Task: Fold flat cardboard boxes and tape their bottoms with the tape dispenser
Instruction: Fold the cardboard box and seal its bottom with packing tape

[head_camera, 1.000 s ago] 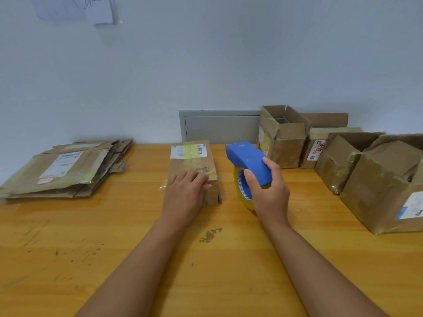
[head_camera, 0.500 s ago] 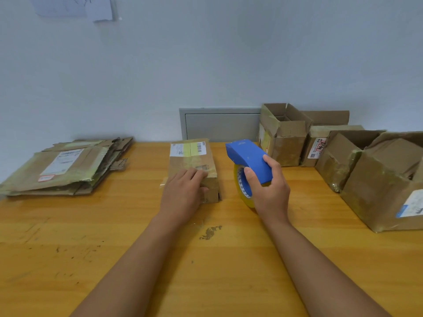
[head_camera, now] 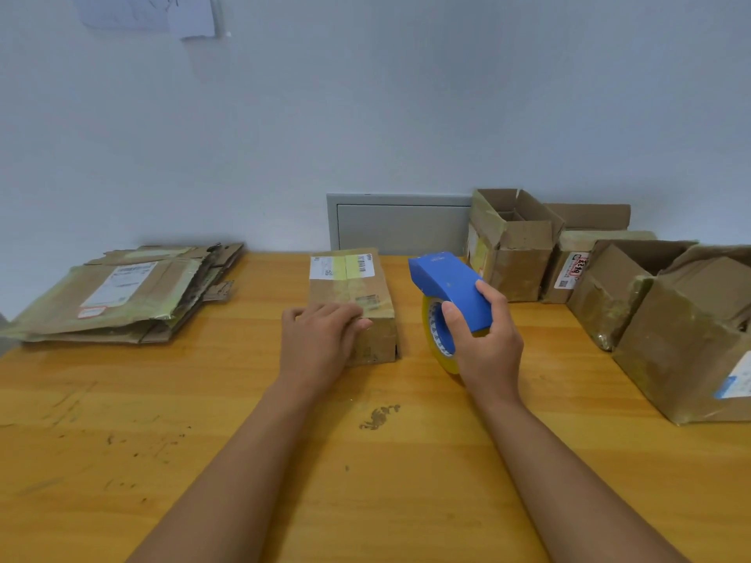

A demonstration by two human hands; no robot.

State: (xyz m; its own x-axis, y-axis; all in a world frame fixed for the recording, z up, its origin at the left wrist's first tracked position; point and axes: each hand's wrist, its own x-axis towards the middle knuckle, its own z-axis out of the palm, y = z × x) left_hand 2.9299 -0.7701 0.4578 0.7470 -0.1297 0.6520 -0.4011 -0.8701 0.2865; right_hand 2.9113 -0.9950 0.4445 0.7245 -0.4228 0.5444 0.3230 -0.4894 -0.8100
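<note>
1. Head view: your landmark is the small folded box, lying on the counter straight ahead of you, with its taped side up.
2. Your left hand lies flat on the near end of the box, fingers straight and pressing down, not curled round anything.
3. Your right hand is just to the right of the box, fingers and thumb wrapped around the blue tape dispenser, with the yellow tape roll beneath it. Whether the roll touches the counter, you cannot tell.
4. Left of the box, well apart, sits the stack of flat cardboard boxes. To its right stand the finished boxes.
5. Handling, as a judgement: the box looks light and hollow, with worn, creased board, so it will likely slide or dent. Hold it by flat pressure over an edge, not the middle of a panel.
6. The old tape looks glossy and slippery, so grip bare cardboard. The dispenser looks rigid, so take it by the blue body.
</note>
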